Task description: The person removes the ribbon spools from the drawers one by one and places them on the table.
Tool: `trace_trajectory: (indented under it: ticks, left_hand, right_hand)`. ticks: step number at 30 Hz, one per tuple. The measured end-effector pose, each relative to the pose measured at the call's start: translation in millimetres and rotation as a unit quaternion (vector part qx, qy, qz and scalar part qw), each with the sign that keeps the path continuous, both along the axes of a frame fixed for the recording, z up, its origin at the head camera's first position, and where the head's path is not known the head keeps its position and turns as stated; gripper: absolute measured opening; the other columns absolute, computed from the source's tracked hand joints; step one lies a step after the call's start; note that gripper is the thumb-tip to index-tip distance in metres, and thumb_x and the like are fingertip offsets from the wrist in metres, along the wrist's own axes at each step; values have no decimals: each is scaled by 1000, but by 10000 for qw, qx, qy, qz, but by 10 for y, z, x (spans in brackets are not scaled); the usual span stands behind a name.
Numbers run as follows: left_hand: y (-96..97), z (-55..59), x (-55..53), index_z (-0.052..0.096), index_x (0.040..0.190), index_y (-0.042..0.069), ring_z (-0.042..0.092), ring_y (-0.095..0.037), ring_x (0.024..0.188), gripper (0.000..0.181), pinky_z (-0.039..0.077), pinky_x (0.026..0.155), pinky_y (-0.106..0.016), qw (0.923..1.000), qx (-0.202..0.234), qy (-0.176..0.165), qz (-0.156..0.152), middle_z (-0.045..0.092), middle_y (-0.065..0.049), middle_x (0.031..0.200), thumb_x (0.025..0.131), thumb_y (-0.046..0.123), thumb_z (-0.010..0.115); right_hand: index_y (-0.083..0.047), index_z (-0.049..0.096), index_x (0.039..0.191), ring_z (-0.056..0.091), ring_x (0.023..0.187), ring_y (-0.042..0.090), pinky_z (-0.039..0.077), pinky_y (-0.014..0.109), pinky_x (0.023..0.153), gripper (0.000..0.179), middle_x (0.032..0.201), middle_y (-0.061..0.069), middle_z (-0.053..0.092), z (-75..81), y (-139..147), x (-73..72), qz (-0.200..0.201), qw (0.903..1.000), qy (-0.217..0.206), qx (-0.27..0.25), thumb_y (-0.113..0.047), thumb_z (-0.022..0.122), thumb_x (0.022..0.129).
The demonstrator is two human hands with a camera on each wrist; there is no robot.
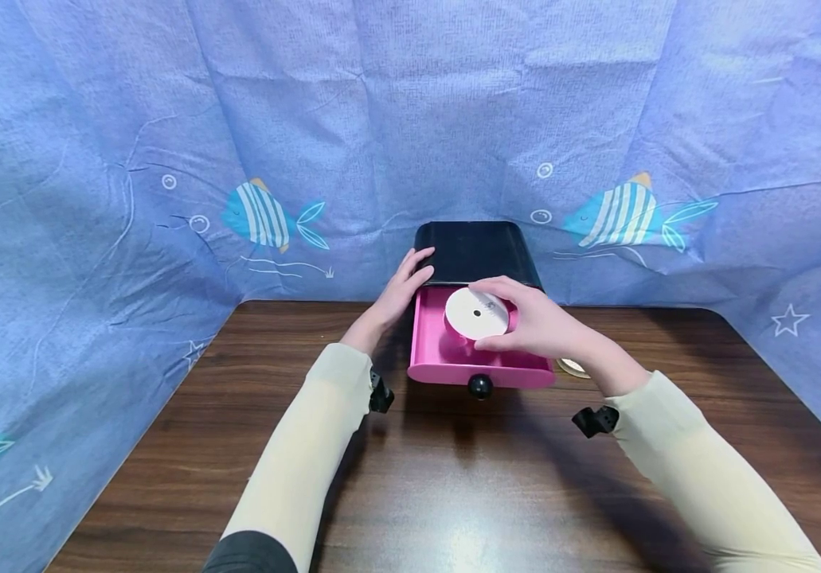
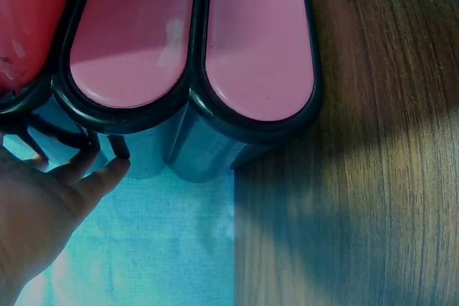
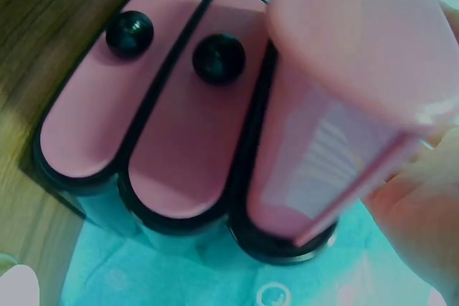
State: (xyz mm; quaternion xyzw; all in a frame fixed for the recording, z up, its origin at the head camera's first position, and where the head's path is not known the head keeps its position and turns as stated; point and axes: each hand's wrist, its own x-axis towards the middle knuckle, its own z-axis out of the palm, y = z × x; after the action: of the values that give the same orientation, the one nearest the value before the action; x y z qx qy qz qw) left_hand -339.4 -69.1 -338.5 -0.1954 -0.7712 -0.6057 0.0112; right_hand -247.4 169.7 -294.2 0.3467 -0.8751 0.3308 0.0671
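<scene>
Black cabinet [image 1: 478, 251] near the middle of the far edge of the bench [image 1: 238, 446], its uppermost pink drawer [image 1: 429, 338] extending toward the near edge. The right grip [image 1: 535, 320] is clamped on a white disc [image 1: 469, 317] at the drawer's opening; contact with the drawer floor cannot be told. The left grip [image 1: 397, 294], fingers apart, rests against the cabinet's left side.

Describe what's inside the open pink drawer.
A white disc is held in or above the drawer; pink floor shows nearby. Anything beneath the disc or black casing is hidden.
</scene>
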Motion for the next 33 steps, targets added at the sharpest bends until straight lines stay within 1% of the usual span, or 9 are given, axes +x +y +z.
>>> trace_trajectory:
  ticks: [6, 12, 18, 26, 33]
  left_hand:
    - [-8, 5, 1, 41, 149, 14, 3, -20, 147, 51, 6, 115, -43, 10000, -21, -16, -16, 6, -10, 162, 101, 31, 47]
    - [-9, 1, -8, 39, 150, 14, 2, -20, 147, 52, 5, 115, -44, 10000, -35, -19, -57, 4, -8, 162, 102, 33, 45]
    - [-11, 11, 4, 41, 149, 15, 4, -21, 147, 52, 7, 115, -45, 9999, -149, 22, 9, 7, -9, 162, 100, 32, 47]
    - [-7, 11, 6, 42, 148, 13, 5, -21, 147, 51, 8, 115, -44, 9999, -80, 71, 0, 7, -12, 162, 100, 30, 48]
    - [2, 6, 3, 42, 148, 13, 5, -21, 147, 52, 8, 115, -44, 9999, -115, 85, 13, 7, -13, 162, 100, 30, 48]
  right_hand:
    - [-10, 54, 136, 50, 111, 20, 43, 40, 87, 76, 132, 6, 55, 36, 159, 24, -122, 9996, 159, -208, -27, 89, 70]
    - [-10, 54, 136, 50, 107, 19, 42, 35, 84, 74, 131, 7, 55, 75, 333, 85, -207, 9987, 426, -198, -23, 88, 71]
    - [-9, 55, 136, 50, 108, 18, 40, 27, 83, 73, 131, 8, 55, 109, 509, 152, -418, 9971, 611, -184, -19, 88, 71]
    - [-10, 57, 133, 49, 102, 9, 38, 19, 81, 76, 129, 4, 57, 103, 758, 234, -828, 9932, 807, -126, -15, 91, 65]
    - [-8, 58, 131, 48, 100, 3, 34, 13, 80, 74, 126, 6, 59, 76, 957, 297, -1098, 9903, 835, -163, -13, 91, 65]
